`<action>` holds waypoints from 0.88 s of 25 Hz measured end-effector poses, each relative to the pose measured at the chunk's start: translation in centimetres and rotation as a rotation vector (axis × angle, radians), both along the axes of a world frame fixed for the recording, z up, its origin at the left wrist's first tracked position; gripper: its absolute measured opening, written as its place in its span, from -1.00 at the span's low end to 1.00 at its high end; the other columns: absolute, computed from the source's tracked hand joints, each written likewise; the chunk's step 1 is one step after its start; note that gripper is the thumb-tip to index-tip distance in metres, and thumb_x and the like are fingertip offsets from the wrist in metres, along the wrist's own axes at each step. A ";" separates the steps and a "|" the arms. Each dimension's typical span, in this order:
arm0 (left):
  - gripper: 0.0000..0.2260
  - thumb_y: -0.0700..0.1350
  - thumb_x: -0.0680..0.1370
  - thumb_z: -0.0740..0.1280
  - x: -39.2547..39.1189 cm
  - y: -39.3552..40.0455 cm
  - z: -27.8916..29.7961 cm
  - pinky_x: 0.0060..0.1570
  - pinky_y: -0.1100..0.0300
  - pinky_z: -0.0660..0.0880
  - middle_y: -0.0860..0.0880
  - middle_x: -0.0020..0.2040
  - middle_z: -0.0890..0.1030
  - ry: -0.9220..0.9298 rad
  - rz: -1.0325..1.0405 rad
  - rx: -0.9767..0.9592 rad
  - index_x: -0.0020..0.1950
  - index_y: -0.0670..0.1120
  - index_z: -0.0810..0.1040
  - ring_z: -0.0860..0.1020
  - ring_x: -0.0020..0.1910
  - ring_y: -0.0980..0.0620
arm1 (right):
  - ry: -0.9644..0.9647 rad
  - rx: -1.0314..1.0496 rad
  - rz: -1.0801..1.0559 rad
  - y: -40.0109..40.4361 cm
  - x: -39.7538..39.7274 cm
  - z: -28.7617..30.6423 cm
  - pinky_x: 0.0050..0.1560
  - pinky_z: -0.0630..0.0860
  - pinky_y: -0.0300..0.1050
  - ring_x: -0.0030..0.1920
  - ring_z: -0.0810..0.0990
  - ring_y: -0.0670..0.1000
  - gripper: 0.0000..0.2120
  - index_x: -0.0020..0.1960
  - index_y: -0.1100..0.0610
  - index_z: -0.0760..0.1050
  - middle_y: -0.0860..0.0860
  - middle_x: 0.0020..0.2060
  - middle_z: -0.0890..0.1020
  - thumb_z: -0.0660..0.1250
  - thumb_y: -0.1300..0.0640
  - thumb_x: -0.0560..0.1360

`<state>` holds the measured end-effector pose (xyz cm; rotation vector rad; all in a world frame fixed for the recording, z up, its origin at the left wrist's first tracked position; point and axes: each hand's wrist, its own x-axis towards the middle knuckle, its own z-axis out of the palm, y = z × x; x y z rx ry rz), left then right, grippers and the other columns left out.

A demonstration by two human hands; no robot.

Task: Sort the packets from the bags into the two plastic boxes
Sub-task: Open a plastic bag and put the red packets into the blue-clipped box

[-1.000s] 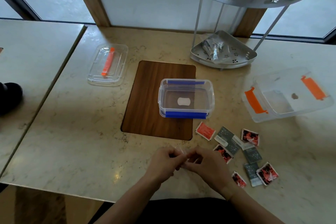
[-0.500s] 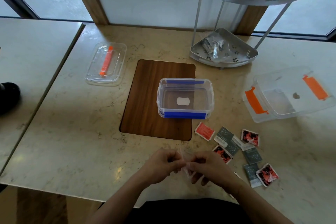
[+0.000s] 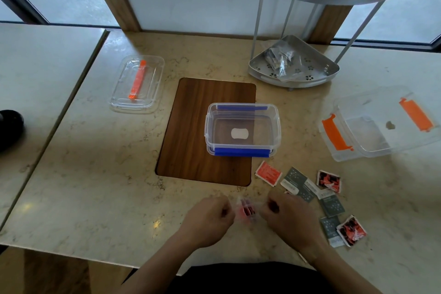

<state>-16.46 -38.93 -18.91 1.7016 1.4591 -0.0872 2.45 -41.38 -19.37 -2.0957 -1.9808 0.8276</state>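
Pulling apart now: left hand (image 3: 210, 218) and right hand (image 3: 290, 218) were knuckle to knuckle a second ago, currently separated with a small clear bag (image 3: 247, 211) stretched between them, red packets visible inside, blurred. Fingers of both hands curled tight, each pinching one edge of the bag, just above the marble table (image 3: 83, 186) near its front edge. Rest of scene unchanged from the earlier frames. Writing: white strips of print on the grey packets (image 3: 294, 180), too small to read; red-and-black packets (image 3: 328, 181) carry a graphic only, nothing legible; flat red packet (image 3: 268, 172) shows fine print, also unreadable. Loose packets scattered right of the right hand, some overlapping. Containers: blue-clipped box (image 3: 242, 130) open on the wooden board (image 3: 191, 131), holding nothing but an oval white label on its base. Orange-clipped box (image 3: 379, 126) at far right, tilted, no packets visible inside. Clear lid (image 3: 137, 83) with an orange clip lying on it, far left. Grey corner rack (image 3: 296, 65) at back, lower shelf holding a crumpled clear bag (image 3: 280, 58) with dark contents.
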 end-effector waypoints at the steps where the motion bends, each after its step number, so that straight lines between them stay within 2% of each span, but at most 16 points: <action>1: -0.81 0.02 0.56 0.26 -0.2 0.1 0.1 -0.19 0.10 0.47 -0.06 -0.13 0.62 0.015 0.001 0.012 -0.08 -0.08 0.56 0.57 -0.14 -0.04 | -0.026 -0.007 0.013 0.0 0.4 0.1 -0.40 0.31 -0.26 -0.44 0.41 -0.13 -0.71 -0.34 0.02 0.41 -0.09 -0.48 0.45 0.25 -0.09 0.49; 3: -0.79 0.07 0.53 0.29 -0.4 0.3 0.5 -0.23 0.12 0.46 -0.05 -0.15 0.62 0.055 -0.030 0.049 -0.11 -0.06 0.56 0.56 -0.17 -0.02 | -0.065 -0.013 0.061 -0.1 0.6 0.3 -0.41 0.28 -0.25 -0.45 0.38 -0.14 -0.69 -0.37 0.00 0.36 -0.10 -0.49 0.41 0.23 -0.10 0.49; 6: -0.80 0.07 0.50 0.31 -0.2 0.2 0.5 -0.26 0.18 0.40 -0.05 -0.16 0.62 0.054 -0.042 0.058 -0.12 -0.05 0.56 0.54 -0.20 0.00 | -0.053 0.016 0.044 -0.2 0.5 0.3 -0.41 0.31 -0.24 -0.45 0.39 -0.14 -0.71 -0.35 0.04 0.42 -0.09 -0.50 0.43 0.25 -0.08 0.48; 8: -0.84 0.05 0.52 0.31 -0.5 0.5 0.3 -0.23 0.22 0.43 -0.01 -0.17 0.61 -0.003 -0.015 0.030 -0.12 -0.02 0.55 0.53 -0.21 0.07 | 0.124 -0.039 -0.026 0.1 0.5 0.2 -0.36 0.38 -0.20 -0.43 0.42 -0.12 -0.75 -0.33 0.06 0.48 -0.06 -0.47 0.50 0.29 -0.02 0.48; 9: -0.87 0.04 0.54 0.31 -0.9 0.7 0.1 -0.20 0.23 0.45 0.02 -0.16 0.60 -0.071 0.024 -0.011 -0.13 0.01 0.55 0.53 -0.20 0.10 | 0.244 -0.073 -0.071 0.4 0.5 0.2 -0.33 0.42 -0.16 -0.42 0.43 -0.13 -0.78 -0.33 0.05 0.50 -0.06 -0.45 0.53 0.32 0.03 0.48; 11: -0.91 0.02 0.55 0.33 -2.2 1.4 -0.4 -0.11 0.18 0.54 0.03 -0.11 0.61 -0.262 0.158 -0.133 -0.09 0.03 0.56 0.58 -0.13 0.09 | 0.403 -0.112 -0.109 0.9 0.3 0.7 -0.28 0.42 -0.22 -0.40 0.46 -0.15 -0.76 -0.36 -0.01 0.51 -0.09 -0.42 0.56 0.34 0.15 0.48; 13: -0.93 -0.07 0.57 0.32 -3.3 1.9 -1.0 0.02 0.06 0.59 -0.01 -0.01 0.62 -0.422 0.302 -0.239 0.03 0.01 0.55 0.61 -0.02 0.04 | 0.495 -0.144 -0.108 1.4 0.1 1.4 -0.24 0.43 -0.27 -0.36 0.50 -0.15 -0.72 -0.37 -0.03 0.50 -0.08 -0.39 0.58 0.31 0.21 0.49; 14: -0.85 -0.13 0.56 0.33 -3.7 2.0 -1.3 0.09 0.03 0.59 0.00 0.06 0.61 -0.450 0.312 -0.254 0.11 0.03 0.52 0.60 0.05 0.06 | 0.552 -0.183 -0.111 1.8 0.2 1.9 -0.23 0.43 -0.26 -0.35 0.51 -0.15 -0.71 -0.36 -0.01 0.50 -0.08 -0.39 0.58 0.29 0.23 0.50; 16: -0.54 -0.20 0.51 0.39 -3.7 2.3 -2.1 0.25 0.03 0.51 0.10 0.27 0.50 -0.440 0.183 -0.258 0.31 0.16 0.40 0.48 0.24 0.15 | 0.694 -0.297 -0.098 2.7 0.6 3.0 -0.24 0.43 -0.26 -0.38 0.50 -0.19 -0.70 -0.36 0.05 0.48 -0.12 -0.43 0.55 0.25 0.26 0.52; 18: -0.29 -0.20 0.46 0.46 -2.6 2.8 -2.1 0.35 0.12 0.38 0.20 0.41 0.35 -0.436 0.017 -0.278 0.45 0.27 0.22 0.35 0.36 0.20 | 0.801 -0.373 -0.035 3.7 0.7 4.3 -0.28 0.41 -0.32 -0.41 0.47 -0.21 -0.72 -0.37 0.08 0.45 -0.15 -0.47 0.52 0.23 0.21 0.51; 20: -0.31 -0.16 0.45 0.48 -1.4 3.4 -1.8 0.27 0.30 0.33 0.27 0.36 0.36 -0.452 -0.066 -0.278 0.44 0.25 0.24 0.37 0.30 0.28 | 0.877 -0.384 0.011 4.7 0.7 5.2 -0.33 0.41 -0.41 -0.41 0.45 -0.21 -0.81 -0.37 0.11 0.43 -0.15 -0.48 0.50 0.22 0.15 0.42; 22: -0.48 -0.17 0.48 0.46 -0.8 3.9 -1.5 0.19 0.33 0.41 0.28 0.23 0.48 -0.473 -0.060 -0.280 0.35 0.17 0.38 0.47 0.19 0.31 | 0.913 -0.349 0.032 5.5 0.8 5.6 -0.33 0.42 -0.44 -0.39 0.45 -0.19 -0.83 -0.37 0.09 0.44 -0.14 -0.45 0.50 0.21 0.14 0.39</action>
